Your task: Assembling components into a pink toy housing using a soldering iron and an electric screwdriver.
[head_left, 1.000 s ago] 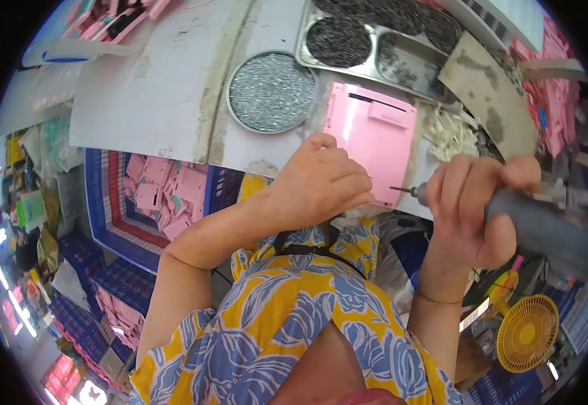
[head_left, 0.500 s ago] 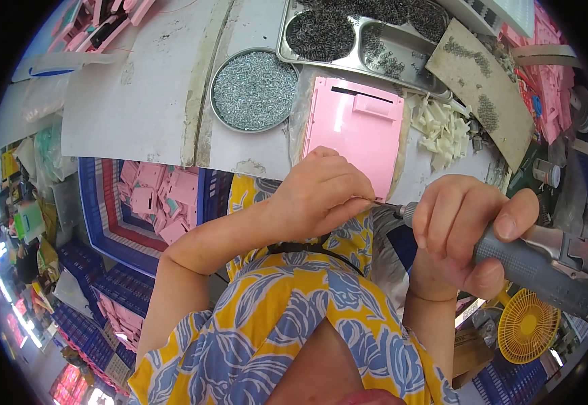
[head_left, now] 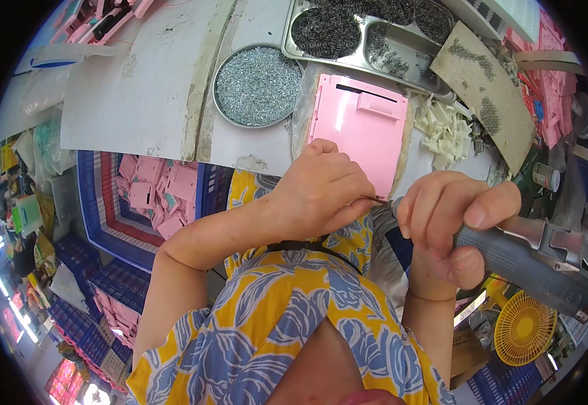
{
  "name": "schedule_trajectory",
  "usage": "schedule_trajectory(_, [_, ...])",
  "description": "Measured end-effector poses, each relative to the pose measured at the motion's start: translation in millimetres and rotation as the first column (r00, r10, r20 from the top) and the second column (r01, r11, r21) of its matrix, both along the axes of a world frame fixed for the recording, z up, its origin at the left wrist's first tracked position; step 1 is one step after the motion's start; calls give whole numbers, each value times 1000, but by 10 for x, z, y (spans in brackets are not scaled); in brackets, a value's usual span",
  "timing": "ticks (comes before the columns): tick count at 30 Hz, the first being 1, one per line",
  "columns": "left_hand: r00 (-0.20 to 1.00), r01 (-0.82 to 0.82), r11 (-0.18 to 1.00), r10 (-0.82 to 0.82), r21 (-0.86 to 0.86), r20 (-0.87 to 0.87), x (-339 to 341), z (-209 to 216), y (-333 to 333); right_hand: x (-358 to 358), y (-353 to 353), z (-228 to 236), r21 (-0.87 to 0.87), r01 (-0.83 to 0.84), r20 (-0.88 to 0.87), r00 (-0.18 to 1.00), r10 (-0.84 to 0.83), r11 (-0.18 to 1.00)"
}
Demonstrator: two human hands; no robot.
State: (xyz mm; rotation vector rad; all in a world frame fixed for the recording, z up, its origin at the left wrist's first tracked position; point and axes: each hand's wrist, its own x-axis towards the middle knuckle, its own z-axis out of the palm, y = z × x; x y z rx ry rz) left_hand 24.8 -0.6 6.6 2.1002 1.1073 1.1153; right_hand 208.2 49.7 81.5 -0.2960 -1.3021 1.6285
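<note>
A grey powered screwdriver (head_left: 523, 266) lies in the grip of my right hand (head_left: 449, 212), its thin bit pointing left. My left hand (head_left: 324, 185) is closed in a pinch at the near edge of a pink plastic panel (head_left: 358, 131). The bit's tip meets the left fingertips there, and whatever they pinch is hidden. The panel lies flat near the table edge, with a dark slot and a raised tab at its far end.
A round dish of small silver screws (head_left: 257, 86) stands left of the panel. Behind it is a metal tray (head_left: 402, 57) of dark springs. White plastic parts (head_left: 442, 128) lie at the right, beside a board (head_left: 486, 88) with springs. A blue crate (head_left: 115, 239) holds pink parts.
My right hand has moved slightly left and up with the screwdriver, bringing its bit closer to my left fingertips. My left hand stays almost in place.
</note>
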Motion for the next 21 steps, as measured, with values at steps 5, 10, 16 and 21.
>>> schedule_trajectory(5, [997,14,1000,-12,24,-72,2,39,7,45,5,-4,-45,-75,-34,997,74,996])
schedule_trajectory(10, [989,32,999,-28,28,-143,28,59,26,75,-35,-15,-78,-27,0,1000,28,997])
schedule_trajectory(16, [985,123,992,-123,-5,-123,101,-52,53,193,-113,-93,-89,87,74,994,-80,992])
schedule_trajectory(21, [990,-14,997,3,-73,-143,117,-157,163,430,-247,-349,-84,172,145,977,-158,982])
